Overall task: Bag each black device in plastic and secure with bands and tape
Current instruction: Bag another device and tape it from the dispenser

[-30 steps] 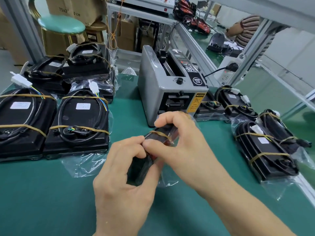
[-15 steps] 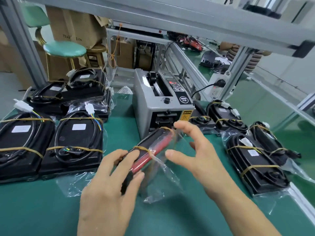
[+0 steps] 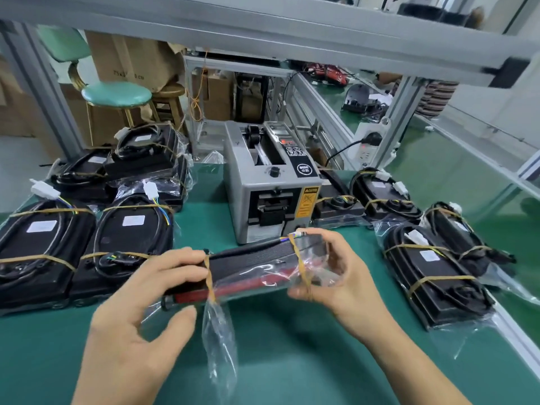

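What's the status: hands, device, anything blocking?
Both hands, left and right, grip the banded, bagged device over the mat. Loose bag tail hanging. Tape dispenser behind, unobstructed.

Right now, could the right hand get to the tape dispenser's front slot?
Probably yes: the tape dispenser stands just beyond the right hand with nothing between, but that hand grips the bagged device and must let go first.
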